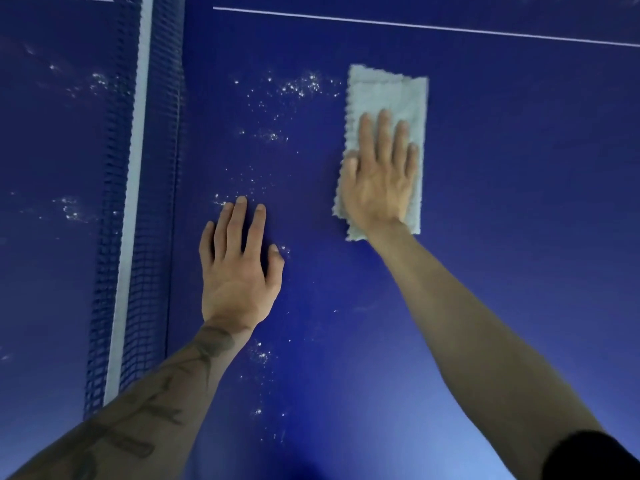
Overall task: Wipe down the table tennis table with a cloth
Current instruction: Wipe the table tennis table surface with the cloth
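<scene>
Blue table top (502, 168) fills the whole view, darker toward the far side and paler with glare at the near edge. A thin white line (415, 26) crosses it near the top of the view, running slightly downhill to the right. On the left stands the net (107, 271), dark blue mesh with a white band (133, 188) along its upper edge, stretching from the near side to the far side.

2 bare forearms reach in from below. The left forearm (166, 393) carries dark tattoo marks; the right forearm (467, 323) is plain, and a dark sleeve (595, 459) shows at the bottom right corner.

A pale grey cloth (384, 95) lies flat on the table, right of centre and well apart from the net, folded into a long rectangle with a zigzag edge on its left side. The right hand (377, 181) rests on the near half of it, palm down, fingers straight and close together, pressing rather than clutching; the far half of the cloth is uncovered.

The left hand (239, 271) lies flat on the bare table between the net and the cloth, fingers straight and a little spread, gripping nothing.

White specks (301, 86) are scattered over the surface left of the cloth, around the left hand, nearer along the left forearm, and also beyond the net.
</scene>
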